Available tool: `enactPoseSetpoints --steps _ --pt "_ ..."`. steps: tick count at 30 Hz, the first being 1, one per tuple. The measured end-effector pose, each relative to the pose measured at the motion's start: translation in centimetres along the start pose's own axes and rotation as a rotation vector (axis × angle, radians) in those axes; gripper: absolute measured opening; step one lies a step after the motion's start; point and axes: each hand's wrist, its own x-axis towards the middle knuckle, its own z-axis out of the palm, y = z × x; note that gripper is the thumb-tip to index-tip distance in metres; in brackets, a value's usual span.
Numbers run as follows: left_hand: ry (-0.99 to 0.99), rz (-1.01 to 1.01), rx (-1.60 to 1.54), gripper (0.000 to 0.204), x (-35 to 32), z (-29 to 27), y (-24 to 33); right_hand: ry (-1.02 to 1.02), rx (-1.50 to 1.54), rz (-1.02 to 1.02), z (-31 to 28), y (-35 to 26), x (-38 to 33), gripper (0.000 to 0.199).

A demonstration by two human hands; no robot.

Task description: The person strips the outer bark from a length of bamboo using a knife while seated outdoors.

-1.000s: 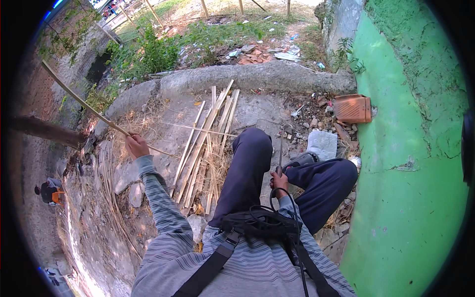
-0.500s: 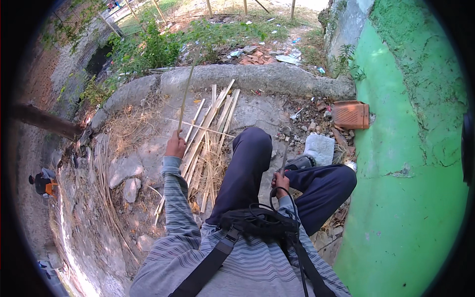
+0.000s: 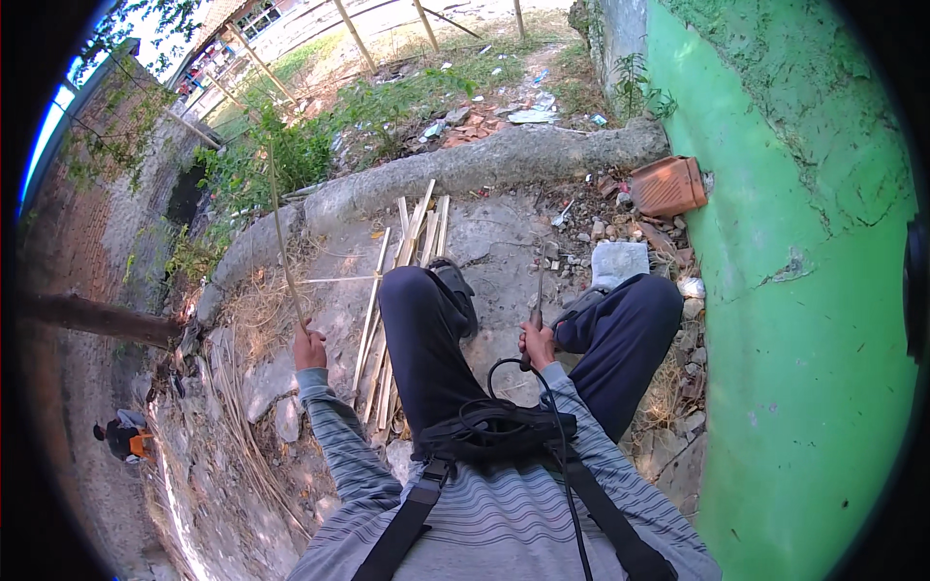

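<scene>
Held out at the left, my left hand (image 3: 310,349) is closed round the lower end of a long thin bamboo strip (image 3: 278,223), which points up and away. My right hand (image 3: 538,344), between my knees, grips a knife (image 3: 540,281) by its brown handle. The narrow blade points away from me and touches nothing that I can see. A bundle of pale split bamboo strips (image 3: 422,230) lies on the ground between my hands, crossed by a thin strip. My left leg covers part of the bundle.
A green wall (image 3: 775,387) runs along the right. A low concrete ledge (image 3: 465,160) crosses ahead. An orange clay block (image 3: 668,186), a whitish slab (image 3: 620,261) and rubble lie near the wall. A dark post (image 3: 97,320) stands left; a person (image 3: 121,436) sits far left.
My left hand has swung left, away from my knee, with the bamboo strip. The knife in my right hand now points straighter ahead. My view has shifted, and my left shoe has come into sight.
</scene>
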Motion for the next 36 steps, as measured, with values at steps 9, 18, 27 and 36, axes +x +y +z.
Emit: enactPoseSetpoints --steps 9,18,27,36 --pt "0.160 -0.156 0.011 0.033 -3.4 -3.7 -0.7 -0.088 -0.038 -0.017 0.8 0.3 -0.8 0.018" --pt "0.014 -0.314 0.152 0.027 -3.8 3.6 -9.4 -0.039 -0.005 0.040 -0.8 1.1 -0.1 0.016" --pt "-0.288 -0.360 0.204 0.040 -7.9 22.2 -15.5 0.164 0.010 0.086 -3.2 1.4 0.1 0.013" --pt "-0.346 -0.489 0.248 0.061 -9.0 28.5 -17.2 0.219 -0.152 0.034 -3.6 2.1 0.6 0.018"
